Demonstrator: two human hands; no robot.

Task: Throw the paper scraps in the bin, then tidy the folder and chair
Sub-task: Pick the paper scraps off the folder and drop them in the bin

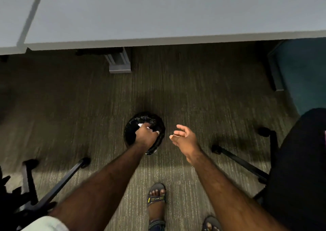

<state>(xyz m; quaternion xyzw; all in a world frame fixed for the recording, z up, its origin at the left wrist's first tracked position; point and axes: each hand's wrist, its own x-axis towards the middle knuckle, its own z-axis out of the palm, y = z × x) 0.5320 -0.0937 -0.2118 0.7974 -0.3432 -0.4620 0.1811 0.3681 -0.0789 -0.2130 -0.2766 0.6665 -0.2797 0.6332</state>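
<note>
Step 1 of the task is in hand: paper scraps into the bin. The left hand (145, 136) sits directly over the bin (129, 132), a round one w/ a black liner, on the carpet (70, 107) about mid-scene, just near of the worktop (176, 18) edge. Fingers are curled round the paper scraps (140, 125); a white bit pokes out on the far-left side of the fist, another pale bit at the right knuckles. How much paper is in the fist, can't tell. The right hand (184, 137) hangs just right of the bin, fingers loosely spread, palm part up, holding nothing.

Next move, as I judge it: uncurl the left fingers while over the opening so the scraps fall inside, not on the carpet. The fist looks well centred, so no big shift needed. Light paper may cling to the palm or liner rim, so check nothing sticks.

After that: folder & chair. Folder not in view. 1 black chair (299, 160) stands at right, close by; wheeled legs of another chair base (58, 184) show at near left. Which 1 needs tidying, can't tell.
</note>
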